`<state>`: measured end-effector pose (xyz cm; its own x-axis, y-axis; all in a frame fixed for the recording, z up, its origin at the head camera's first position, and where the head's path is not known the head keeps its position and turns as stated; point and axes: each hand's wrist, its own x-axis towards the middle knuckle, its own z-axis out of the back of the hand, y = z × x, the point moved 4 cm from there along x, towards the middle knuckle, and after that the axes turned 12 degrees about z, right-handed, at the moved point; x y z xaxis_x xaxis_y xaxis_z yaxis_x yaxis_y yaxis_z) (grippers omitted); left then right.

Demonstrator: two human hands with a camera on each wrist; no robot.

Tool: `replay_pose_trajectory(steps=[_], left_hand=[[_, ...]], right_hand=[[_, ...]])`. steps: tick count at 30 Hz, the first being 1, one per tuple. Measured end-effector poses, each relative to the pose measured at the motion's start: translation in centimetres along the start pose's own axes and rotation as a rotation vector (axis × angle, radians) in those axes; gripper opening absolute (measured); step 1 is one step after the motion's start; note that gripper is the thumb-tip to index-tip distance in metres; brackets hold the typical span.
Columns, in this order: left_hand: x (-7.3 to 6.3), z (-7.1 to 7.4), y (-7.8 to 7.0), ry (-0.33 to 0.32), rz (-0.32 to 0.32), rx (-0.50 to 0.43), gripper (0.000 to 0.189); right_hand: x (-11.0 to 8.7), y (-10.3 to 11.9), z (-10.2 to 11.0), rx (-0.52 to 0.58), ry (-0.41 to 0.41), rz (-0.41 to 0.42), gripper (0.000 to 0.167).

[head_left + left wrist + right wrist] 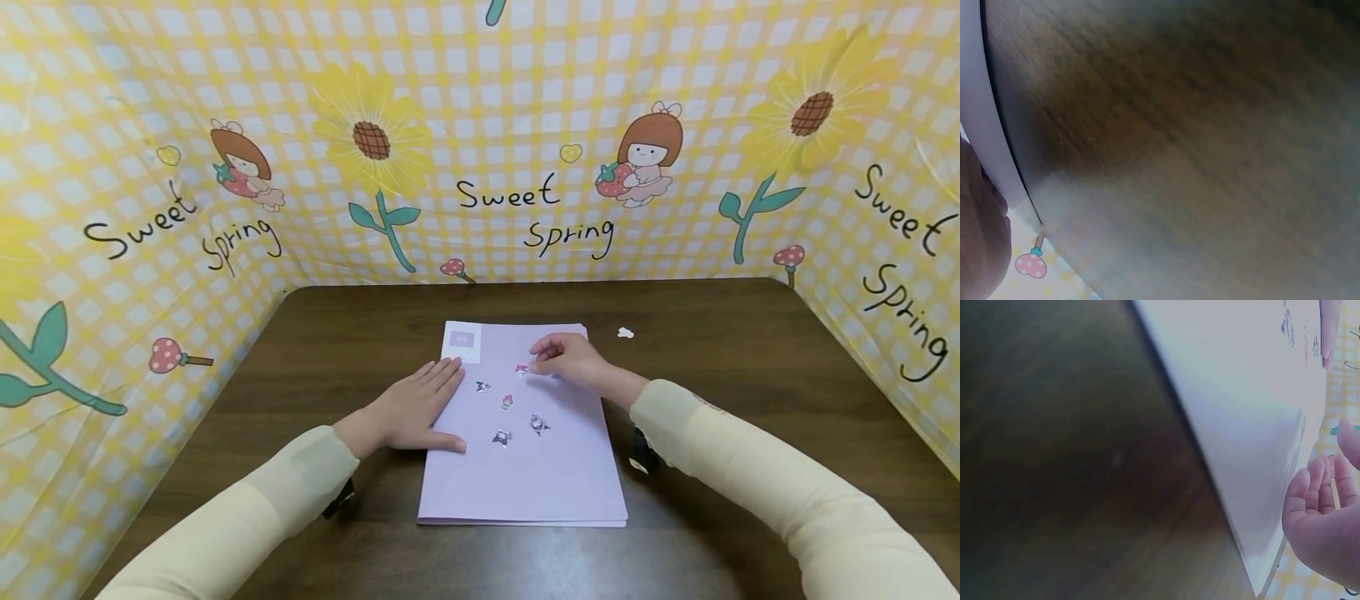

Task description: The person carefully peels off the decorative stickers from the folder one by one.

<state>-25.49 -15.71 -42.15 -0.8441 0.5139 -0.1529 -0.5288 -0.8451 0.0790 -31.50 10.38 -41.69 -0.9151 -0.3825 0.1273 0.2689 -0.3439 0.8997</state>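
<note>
A red sticker (521,370) lay toward twelve o'clock on the purple folder (525,492), right by the bent fingertips of the right hand (572,360); whether they gripped it, I could not tell. The left hand (417,405) rested flat at nine o'clock, thumb wide. A white label (462,357) sat at eleven; a white scrap (626,332) lay off the folder, toward two.

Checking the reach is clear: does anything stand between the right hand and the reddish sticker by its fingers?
Nothing visible does. In the head view, the right hand is right beside the reddish sticker, over the lilac folder; whether they touch is unclear. The four other character stickers lie lower in that view.
</note>
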Motion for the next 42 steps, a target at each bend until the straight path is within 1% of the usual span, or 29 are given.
replay_pose_trajectory(steps=[3,6,14,22,30,42], left_hand=[[0.1,0.0,-0.1,0.001,-0.001,0.004,0.117],[0.1,0.0,-0.1,-0.002,-0.005,0.000,0.117],[0.2,0.1,-0.1,-0.004,-0.005,0.015,0.117],[0.1,0.0,-0.1,-0.009,-0.009,0.009,0.118],[0.1,-0.2,0.0,-0.008,-0.005,0.003,0.118],[0.0,-0.1,0.0,-0.019,-0.012,0.002,0.117]], right_hand=[[0.2,0.2,-0.4,-0.025,0.023,0.015,0.029],[0.3,0.3,-0.6,-0.047,0.037,0.012,0.029],[0.8,0.0,-0.9,-0.076,0.067,0.033,0.027],[0.8,0.2,-1.5,-0.148,0.097,0.027,0.024],[1.1,0.4,-1.8,-0.176,0.135,0.017,0.025],[1.4,0.5,-2.0,-0.280,0.131,0.028,0.021]])
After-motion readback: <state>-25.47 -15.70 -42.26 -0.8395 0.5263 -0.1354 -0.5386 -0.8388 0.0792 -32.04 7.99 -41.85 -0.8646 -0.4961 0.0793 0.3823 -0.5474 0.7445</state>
